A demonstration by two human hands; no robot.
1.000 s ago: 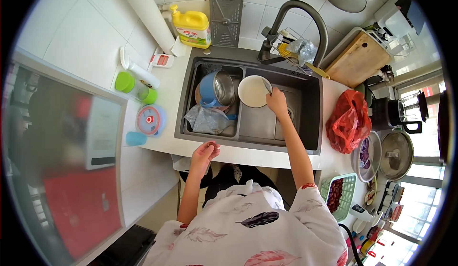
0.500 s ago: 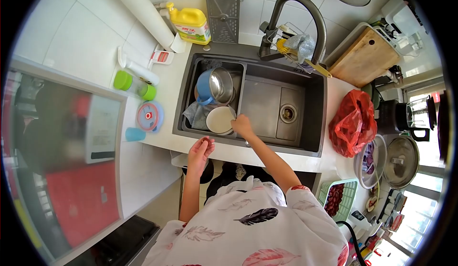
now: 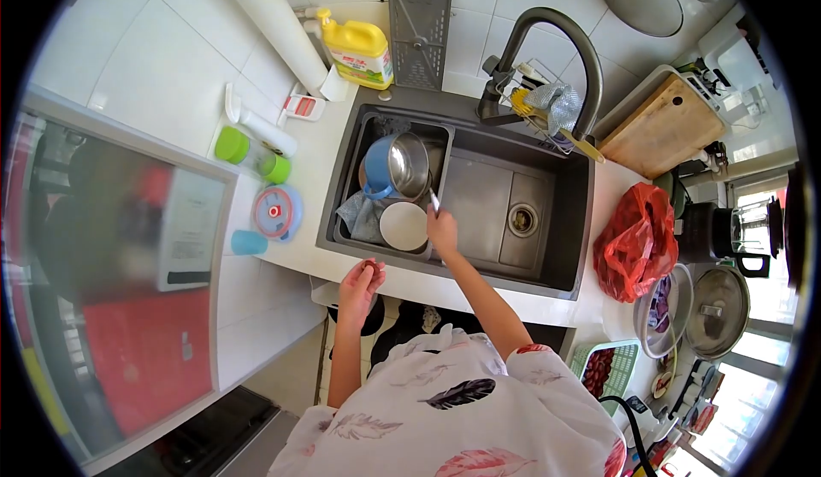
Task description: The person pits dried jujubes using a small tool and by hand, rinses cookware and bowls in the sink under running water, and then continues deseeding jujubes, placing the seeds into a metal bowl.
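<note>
My left hand (image 3: 361,282) is closed in front of the sink's near edge, its fingertips pinching a small dark-red piece (image 3: 369,266) that is mostly covered. Over the sink divider, my right hand (image 3: 441,231) grips a slim silver utensil (image 3: 435,201) pointing away from me; its kind is not clear. Just left of that hand, a white bowl (image 3: 403,226) lies in the left basin. Behind the bowl, a blue pot (image 3: 379,169) with a steel inside rests tilted on its side. A grey cloth (image 3: 363,218) is bunched beside the bowl.
The right basin (image 3: 479,195) has a drain, with a dark faucet (image 3: 590,75) above. Right of the sink are a red plastic bag (image 3: 635,242), a steel bowl (image 3: 678,319) and a green basket (image 3: 629,366) of dark-red pieces. A yellow jug (image 3: 359,53) stands behind left.
My right hand has come away from the bowl's rim, and the silver utensil now shows above its fingers. My left hand stays near the counter edge. The view has shifted slightly.
</note>
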